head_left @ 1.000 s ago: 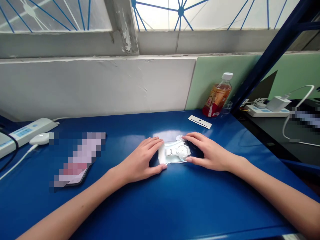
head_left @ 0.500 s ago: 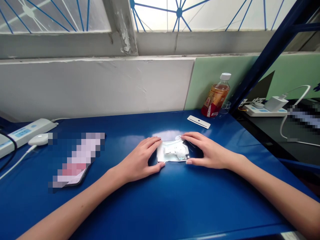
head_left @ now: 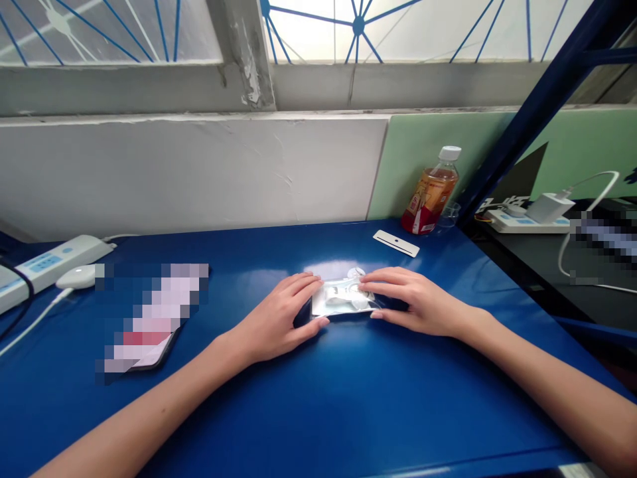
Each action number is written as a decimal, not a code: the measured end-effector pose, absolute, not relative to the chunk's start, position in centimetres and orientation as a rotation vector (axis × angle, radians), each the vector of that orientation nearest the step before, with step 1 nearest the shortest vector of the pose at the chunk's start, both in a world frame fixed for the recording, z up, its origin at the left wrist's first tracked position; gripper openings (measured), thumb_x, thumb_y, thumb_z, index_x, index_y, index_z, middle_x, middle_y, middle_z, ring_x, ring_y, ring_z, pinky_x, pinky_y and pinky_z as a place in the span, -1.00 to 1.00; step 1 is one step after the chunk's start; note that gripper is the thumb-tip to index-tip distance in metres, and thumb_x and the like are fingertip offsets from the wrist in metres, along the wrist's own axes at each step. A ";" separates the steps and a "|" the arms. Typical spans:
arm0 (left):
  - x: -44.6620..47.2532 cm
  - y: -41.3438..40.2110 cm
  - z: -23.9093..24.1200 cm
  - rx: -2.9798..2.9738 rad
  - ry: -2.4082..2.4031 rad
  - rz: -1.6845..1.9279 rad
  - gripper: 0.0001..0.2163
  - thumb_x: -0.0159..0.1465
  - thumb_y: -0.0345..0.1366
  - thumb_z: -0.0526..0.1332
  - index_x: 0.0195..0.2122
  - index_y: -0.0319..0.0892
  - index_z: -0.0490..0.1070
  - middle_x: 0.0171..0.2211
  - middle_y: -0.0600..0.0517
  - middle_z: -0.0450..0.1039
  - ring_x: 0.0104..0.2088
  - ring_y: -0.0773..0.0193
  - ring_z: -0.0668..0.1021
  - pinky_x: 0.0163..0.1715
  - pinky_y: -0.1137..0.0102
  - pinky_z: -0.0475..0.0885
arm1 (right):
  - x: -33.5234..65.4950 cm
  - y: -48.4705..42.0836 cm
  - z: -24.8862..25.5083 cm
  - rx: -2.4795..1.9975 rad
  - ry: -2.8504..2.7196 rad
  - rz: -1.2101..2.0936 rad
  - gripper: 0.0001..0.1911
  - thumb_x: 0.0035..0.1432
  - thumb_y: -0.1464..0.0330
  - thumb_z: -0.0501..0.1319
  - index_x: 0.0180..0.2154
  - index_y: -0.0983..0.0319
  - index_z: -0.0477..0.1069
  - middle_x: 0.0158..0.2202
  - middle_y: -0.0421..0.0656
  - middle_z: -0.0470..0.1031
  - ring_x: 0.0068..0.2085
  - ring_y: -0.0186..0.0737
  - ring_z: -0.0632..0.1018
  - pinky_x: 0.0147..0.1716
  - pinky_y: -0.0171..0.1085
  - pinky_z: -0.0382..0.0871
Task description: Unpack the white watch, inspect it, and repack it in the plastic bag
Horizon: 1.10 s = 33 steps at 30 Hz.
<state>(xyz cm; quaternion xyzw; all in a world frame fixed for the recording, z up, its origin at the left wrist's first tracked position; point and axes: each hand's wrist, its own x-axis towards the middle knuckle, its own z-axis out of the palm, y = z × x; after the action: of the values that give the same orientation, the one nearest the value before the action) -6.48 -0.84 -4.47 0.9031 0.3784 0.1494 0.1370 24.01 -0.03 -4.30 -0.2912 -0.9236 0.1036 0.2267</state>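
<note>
A small clear plastic packet (head_left: 341, 299) with white parts inside lies on the blue table (head_left: 318, 398) between my hands. My left hand (head_left: 279, 322) grips the packet's left edge, thumb at the near corner and fingers along the far side. My right hand (head_left: 413, 302) holds the right end, its fingers laid over the top of the packet and the thumb at the near edge. Part of the packet is hidden under my right fingers.
A phone (head_left: 149, 318) lies at the left, with a white power strip (head_left: 50, 262) and a white mouse-like device (head_left: 77, 277) behind it. A tea bottle (head_left: 432, 192) and a white strip (head_left: 397, 243) stand at the back right. A charger and cable (head_left: 547, 206) sit on the neighbouring desk.
My right fingers have slid further left over the packet, covering more of it. The packet looks flatter and narrower. My left hand has barely moved.
</note>
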 end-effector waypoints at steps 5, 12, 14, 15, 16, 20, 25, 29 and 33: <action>-6.4 -0.9 -4.4 2.608 1.065 0.544 -0.62 0.47 -0.20 -0.05 0.24 -0.15 0.27 0.22 -0.11 0.35 0.24 0.05 0.36 0.24 0.09 0.28 | 23.6 -0.1 -4.7 -0.860 -2.320 0.324 -0.70 0.34 0.32 0.14 0.06 0.16 0.48 0.00 -0.06 0.60 -0.01 -0.07 0.61 -0.01 -0.11 0.49; -6.0 -0.7 -4.4 2.564 1.038 0.647 -0.67 0.47 -0.22 -0.04 0.13 -0.15 0.37 0.11 -0.08 0.45 0.15 0.11 0.45 0.19 0.18 0.34 | 22.5 -0.3 -4.6 -0.922 -2.024 0.515 -0.71 0.30 0.32 0.18 0.04 0.16 0.48 -0.03 -0.09 0.62 -0.06 -0.08 0.63 -0.04 -0.10 0.54; -6.1 -0.5 -4.5 2.562 1.031 0.641 -0.69 0.48 -0.24 -0.06 0.10 -0.13 0.39 0.07 -0.04 0.49 0.14 0.13 0.46 0.22 0.14 0.30 | 22.3 -0.3 -4.3 -0.968 -1.938 0.511 -0.79 0.27 0.32 0.21 -0.10 0.18 0.55 -0.14 -0.10 0.66 -0.15 -0.08 0.66 -0.15 -0.13 0.57; -6.1 -0.5 -4.5 2.567 1.033 0.631 -0.69 0.48 -0.25 -0.07 0.08 -0.12 0.40 0.05 -0.04 0.50 0.13 0.13 0.47 0.24 0.11 0.26 | 22.3 -0.2 -4.1 -1.011 -1.886 0.508 -0.82 0.25 0.31 0.23 -0.17 0.18 0.58 -0.19 -0.11 0.67 -0.20 -0.08 0.66 -0.21 -0.14 0.58; -6.1 -0.4 -4.5 2.571 1.043 0.624 -0.69 0.48 -0.25 -0.07 0.08 -0.12 0.40 0.05 -0.04 0.50 0.13 0.13 0.48 0.26 0.08 0.22 | 22.3 -0.1 -4.0 -1.055 -1.836 0.510 -0.83 0.24 0.29 0.25 -0.23 0.19 0.59 -0.24 -0.12 0.67 -0.24 -0.09 0.66 -0.26 -0.15 0.58; -5.9 -0.7 -4.1 2.553 1.140 0.687 -0.59 0.44 -0.18 0.03 0.27 -0.15 0.18 0.21 -0.13 0.35 0.21 0.06 0.40 0.25 0.07 0.25 | 22.6 0.6 -4.0 -1.170 -1.730 0.581 -0.79 0.20 0.22 0.28 -0.27 0.22 0.60 -0.30 -0.12 0.67 -0.33 -0.10 0.65 -0.35 -0.17 0.56; -5.5 -1.0 -4.0 2.705 1.023 0.632 -0.38 0.33 -0.13 0.21 0.36 -0.11 0.02 0.38 -0.15 0.03 0.35 -0.03 0.17 0.28 0.06 0.21 | 21.9 1.0 -5.1 -1.211 -1.789 0.615 -0.76 0.27 0.22 0.20 -0.24 0.21 0.58 -0.25 -0.12 0.67 -0.26 -0.11 0.64 -0.29 -0.19 0.55; -5.5 -0.7 -4.5 2.734 1.002 0.573 -0.48 0.36 -0.18 0.17 0.32 -0.13 0.14 0.33 -0.15 0.16 0.35 -0.04 0.18 0.28 0.01 0.21 | 21.4 0.8 -5.4 -1.147 -2.032 0.575 -0.71 0.34 0.25 0.10 -0.06 0.18 0.53 -0.07 -0.06 0.63 -0.07 -0.05 0.61 -0.07 -0.08 0.51; -5.7 -0.5 -4.6 2.666 1.035 0.483 -0.51 0.40 -0.14 0.10 0.32 -0.15 0.17 0.27 -0.14 0.27 0.32 -0.04 0.23 0.26 0.04 0.26 | 21.8 0.5 -5.3 -0.991 -2.359 0.469 -0.49 0.30 0.18 0.16 0.22 0.22 0.31 0.22 0.07 0.38 0.25 0.08 0.37 0.19 0.10 0.29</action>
<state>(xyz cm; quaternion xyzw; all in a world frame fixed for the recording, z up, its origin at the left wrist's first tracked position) -5.67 -0.51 -4.63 0.9125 0.3543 0.1655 0.1203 21.83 0.55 -5.33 -0.3672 -0.8739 0.1738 0.2668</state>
